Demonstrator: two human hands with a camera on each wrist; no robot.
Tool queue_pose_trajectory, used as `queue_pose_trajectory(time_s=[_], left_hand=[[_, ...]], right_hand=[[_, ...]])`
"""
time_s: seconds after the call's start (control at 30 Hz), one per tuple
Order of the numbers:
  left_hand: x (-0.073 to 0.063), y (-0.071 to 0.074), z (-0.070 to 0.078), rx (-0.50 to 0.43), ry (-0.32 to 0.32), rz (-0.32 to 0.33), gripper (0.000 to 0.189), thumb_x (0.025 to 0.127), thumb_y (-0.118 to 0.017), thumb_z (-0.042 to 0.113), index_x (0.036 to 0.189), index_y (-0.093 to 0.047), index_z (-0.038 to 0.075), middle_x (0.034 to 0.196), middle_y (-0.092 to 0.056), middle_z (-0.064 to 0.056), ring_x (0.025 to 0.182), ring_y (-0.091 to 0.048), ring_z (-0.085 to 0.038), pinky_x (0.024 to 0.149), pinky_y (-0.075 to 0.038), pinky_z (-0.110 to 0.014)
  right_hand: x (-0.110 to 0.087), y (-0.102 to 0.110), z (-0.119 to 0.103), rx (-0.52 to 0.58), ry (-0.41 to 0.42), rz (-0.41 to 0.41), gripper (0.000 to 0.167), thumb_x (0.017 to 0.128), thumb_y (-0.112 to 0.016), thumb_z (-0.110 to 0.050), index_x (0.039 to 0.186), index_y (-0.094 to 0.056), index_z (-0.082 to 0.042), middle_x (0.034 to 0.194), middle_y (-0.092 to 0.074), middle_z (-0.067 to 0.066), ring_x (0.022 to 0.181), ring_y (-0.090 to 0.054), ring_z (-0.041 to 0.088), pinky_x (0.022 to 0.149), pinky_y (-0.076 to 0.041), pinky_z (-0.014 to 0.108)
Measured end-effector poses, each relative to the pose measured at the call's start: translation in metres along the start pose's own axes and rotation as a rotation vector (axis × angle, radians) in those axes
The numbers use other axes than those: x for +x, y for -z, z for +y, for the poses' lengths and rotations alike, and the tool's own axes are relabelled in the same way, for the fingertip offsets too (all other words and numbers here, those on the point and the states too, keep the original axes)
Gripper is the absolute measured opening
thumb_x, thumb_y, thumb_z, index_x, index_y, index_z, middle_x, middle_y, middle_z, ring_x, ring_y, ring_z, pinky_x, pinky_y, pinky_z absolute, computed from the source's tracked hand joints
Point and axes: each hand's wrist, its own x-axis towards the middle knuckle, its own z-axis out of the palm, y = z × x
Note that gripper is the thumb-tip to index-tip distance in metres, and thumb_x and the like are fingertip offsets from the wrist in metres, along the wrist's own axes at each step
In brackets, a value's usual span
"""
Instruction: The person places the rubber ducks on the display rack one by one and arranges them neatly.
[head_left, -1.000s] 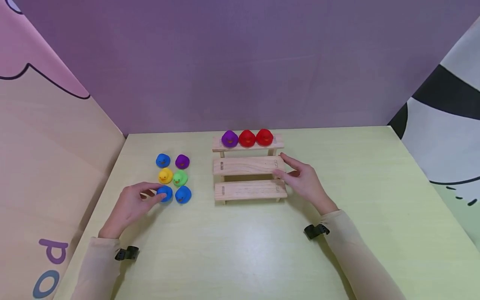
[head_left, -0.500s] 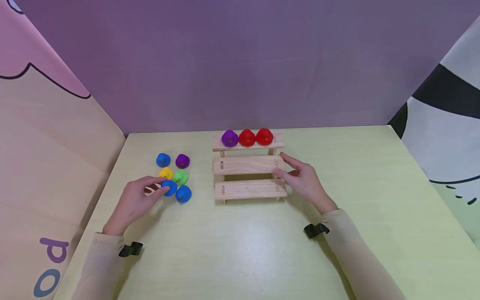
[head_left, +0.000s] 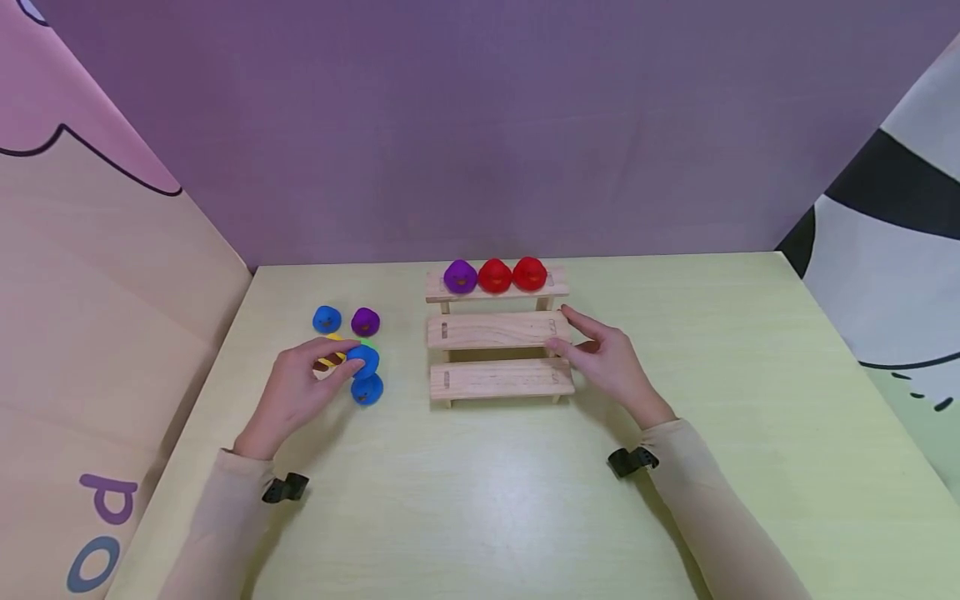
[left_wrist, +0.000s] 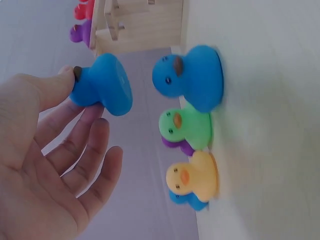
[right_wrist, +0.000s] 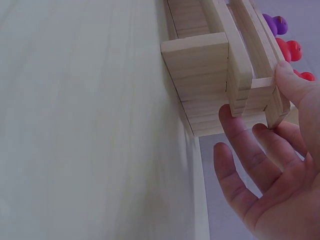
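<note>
Between thumb and fingertips, my left hand (head_left: 303, 392) pinches a blue rubber duck (left_wrist: 102, 85), raised off the table and tipped over. Under it stand a second blue duck (head_left: 367, 389), a green duck (left_wrist: 187, 125) and a yellow duck (left_wrist: 195, 177), the last two mostly covered by the hand in the head view. My right hand (head_left: 611, 365) grips the right end of the middle step of a three-step wooden stand (head_left: 498, 331), thumb on one side and fingers on the other. On the top step sit a purple duck (head_left: 460, 277) and two red ducks (head_left: 495, 276).
Behind the left hand stand another blue duck (head_left: 326, 319) and another purple duck (head_left: 365, 322). A purple wall (head_left: 480, 133) rises at the back edge of the pale table (head_left: 480, 500), with printed panels on both sides. Each wrist wears a small black camera (head_left: 285, 487).
My left hand has lifted the blue duck from the front left of the group and carried it rightward, over the green duck. The right hand keeps its hold on the stand.
</note>
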Motion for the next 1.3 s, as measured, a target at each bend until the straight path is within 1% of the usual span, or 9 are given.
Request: queue_pose_trajectory(time_s=[0.1, 0.37, 0.43, 0.63, 0.83, 0.97, 1.1, 1.2, 1.3], left_hand=[[0.004, -0.004, 0.006, -0.010, -0.010, 0.011, 0.032, 0.099, -0.078, 0.021, 0.130, -0.077, 0.011, 0.121, -0.079, -0.010, 0.098, -0.072, -0.026, 0.090, -0.059, -0.050], [0.017, -0.015, 0.024, -0.073, 0.005, 0.024, 0.035, 0.098, -0.079, 0.022, 0.132, -0.076, 0.012, 0.126, -0.077, -0.011, 0.102, -0.069, -0.027, 0.090, -0.059, -0.054], [0.021, -0.018, 0.029, -0.091, -0.001, 0.026, 0.034, 0.098, -0.080, 0.021, 0.131, -0.077, 0.012, 0.127, -0.076, -0.010, 0.103, -0.069, -0.026, 0.089, -0.059, -0.053], [0.030, -0.030, 0.043, -0.121, -0.037, 0.013, 0.034, 0.098, -0.080, 0.021, 0.130, -0.077, 0.013, 0.119, -0.078, -0.007, 0.102, -0.069, -0.024, 0.089, -0.060, -0.052], [0.036, -0.041, 0.055, -0.145, -0.048, 0.009, 0.035, 0.098, -0.080, 0.025, 0.131, -0.077, 0.016, 0.125, -0.078, -0.006, 0.103, -0.069, -0.024, 0.089, -0.060, -0.051], [0.041, -0.050, 0.063, -0.162, -0.055, 0.027, 0.035, 0.096, -0.082, 0.026, 0.130, -0.078, 0.018, 0.122, -0.080, -0.004, 0.101, -0.069, -0.022, 0.088, -0.060, -0.046], [0.045, -0.060, 0.071, -0.194, -0.076, 0.045, 0.035, 0.095, -0.083, 0.025, 0.129, -0.079, 0.016, 0.118, -0.080, -0.005, 0.098, -0.070, -0.025, 0.087, -0.061, -0.048], [0.049, -0.068, 0.078, -0.207, -0.097, 0.045, 0.035, 0.095, -0.083, 0.024, 0.128, -0.079, 0.014, 0.114, -0.080, -0.006, 0.095, -0.071, -0.025, 0.086, -0.061, -0.047], [0.052, -0.076, 0.083, -0.212, -0.114, 0.034, 0.035, 0.095, -0.083, 0.024, 0.128, -0.079, 0.013, 0.110, -0.080, -0.005, 0.092, -0.071, -0.022, 0.082, -0.061, -0.042]], right_hand=[[0.000, 0.000, -0.001, -0.001, -0.003, -0.004, 0.073, 0.100, -0.075, -0.042, 0.163, -0.045, -0.021, 0.165, -0.050, 0.010, 0.105, -0.079, 0.033, 0.078, -0.058, 0.022], [-0.001, 0.000, 0.000, 0.018, -0.019, -0.012, 0.073, 0.100, -0.076, -0.041, 0.163, -0.045, -0.022, 0.166, -0.049, 0.008, 0.106, -0.079, 0.033, 0.079, -0.057, 0.021], [0.000, 0.000, -0.001, 0.023, -0.013, -0.011, 0.073, 0.100, -0.076, -0.040, 0.163, -0.045, -0.022, 0.165, -0.049, 0.009, 0.105, -0.079, 0.034, 0.079, -0.057, 0.021], [0.001, 0.000, 0.001, 0.032, -0.006, -0.006, 0.072, 0.100, -0.076, -0.040, 0.163, -0.046, -0.021, 0.165, -0.049, 0.011, 0.105, -0.079, 0.034, 0.077, -0.058, 0.020], [0.001, -0.001, 0.001, 0.026, -0.007, -0.007, 0.072, 0.100, -0.076, -0.042, 0.163, -0.046, -0.022, 0.165, -0.050, 0.011, 0.105, -0.079, 0.033, 0.079, -0.058, 0.020], [0.001, 0.000, 0.001, 0.032, -0.010, -0.008, 0.073, 0.099, -0.076, -0.042, 0.163, -0.046, -0.022, 0.165, -0.050, 0.011, 0.105, -0.079, 0.034, 0.079, -0.058, 0.019], [0.001, 0.000, 0.001, 0.039, -0.011, -0.011, 0.073, 0.099, -0.076, -0.042, 0.163, -0.046, -0.023, 0.165, -0.049, 0.011, 0.105, -0.079, 0.034, 0.080, -0.058, 0.020], [0.001, 0.000, 0.002, 0.035, -0.012, -0.011, 0.073, 0.099, -0.076, -0.043, 0.163, -0.046, -0.023, 0.165, -0.050, 0.011, 0.105, -0.079, 0.033, 0.080, -0.058, 0.020], [0.001, 0.001, 0.002, 0.026, -0.016, -0.010, 0.073, 0.099, -0.076, -0.043, 0.163, -0.046, -0.023, 0.165, -0.050, 0.011, 0.105, -0.078, 0.033, 0.080, -0.058, 0.021]])
